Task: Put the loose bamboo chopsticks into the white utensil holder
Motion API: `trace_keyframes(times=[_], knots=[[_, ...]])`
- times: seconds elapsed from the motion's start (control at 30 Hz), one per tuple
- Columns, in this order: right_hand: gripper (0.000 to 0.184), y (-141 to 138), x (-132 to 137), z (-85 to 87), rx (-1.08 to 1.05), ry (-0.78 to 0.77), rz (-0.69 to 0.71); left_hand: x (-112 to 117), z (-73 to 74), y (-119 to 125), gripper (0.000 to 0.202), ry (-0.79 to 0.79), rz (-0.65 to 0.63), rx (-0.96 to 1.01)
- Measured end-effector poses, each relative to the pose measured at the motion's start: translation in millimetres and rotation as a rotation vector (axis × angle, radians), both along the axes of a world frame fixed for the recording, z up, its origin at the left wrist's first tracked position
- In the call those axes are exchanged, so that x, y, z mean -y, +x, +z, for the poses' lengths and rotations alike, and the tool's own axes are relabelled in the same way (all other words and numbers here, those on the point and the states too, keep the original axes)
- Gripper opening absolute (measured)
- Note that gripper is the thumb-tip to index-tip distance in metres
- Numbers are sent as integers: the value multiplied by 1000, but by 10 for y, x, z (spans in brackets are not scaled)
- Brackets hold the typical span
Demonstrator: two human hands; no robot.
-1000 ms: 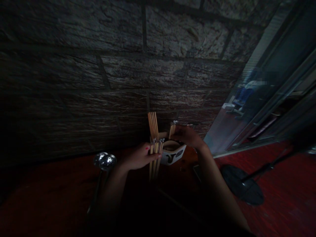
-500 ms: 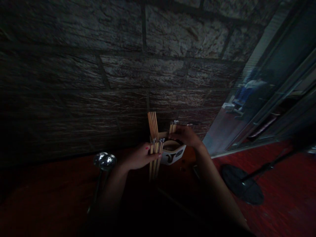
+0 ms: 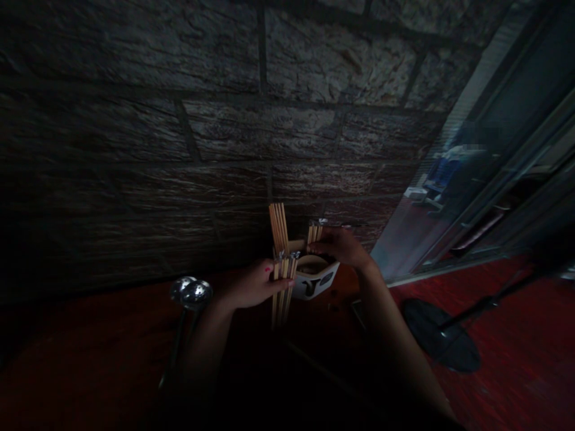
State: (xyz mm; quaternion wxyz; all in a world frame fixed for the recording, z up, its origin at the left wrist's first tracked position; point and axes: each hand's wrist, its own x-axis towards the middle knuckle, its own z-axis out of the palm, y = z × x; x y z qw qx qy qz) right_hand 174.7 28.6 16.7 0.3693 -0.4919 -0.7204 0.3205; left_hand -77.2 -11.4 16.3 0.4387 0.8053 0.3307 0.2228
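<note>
The right hand (image 3: 340, 245) hides the lower part of the sticks (image 3: 313, 236) it grips, and most of the fingers of the left hand (image 3: 251, 287) are lost behind its own bundle (image 3: 281, 302). Dark marks on the container (image 3: 317, 288) are too dim to read. The right forearm partly covers a flat object (image 3: 358, 312). Right of frame, the person (image 3: 469, 170) behind glass is blurred, and a stand (image 3: 467, 314) runs into darkness.

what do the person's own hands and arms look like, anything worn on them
The left hand and right hand are ungloved, with no watch or bracelet visible. The left hand bears a small red mark. Both forearms show no sleeves; nearer the body they fade into darkness, so any clothing there can't be made out.
</note>
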Motion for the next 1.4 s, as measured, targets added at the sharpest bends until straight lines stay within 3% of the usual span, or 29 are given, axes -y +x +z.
trace_keyframes(times=[1.0,1.4], knots=[[24,-14,0,-5,144,73,-87,7,14,0,22,-2,-14,0],[28,34,-23,-40,50,6,9,1,14,-4,23,15,-21,4]])
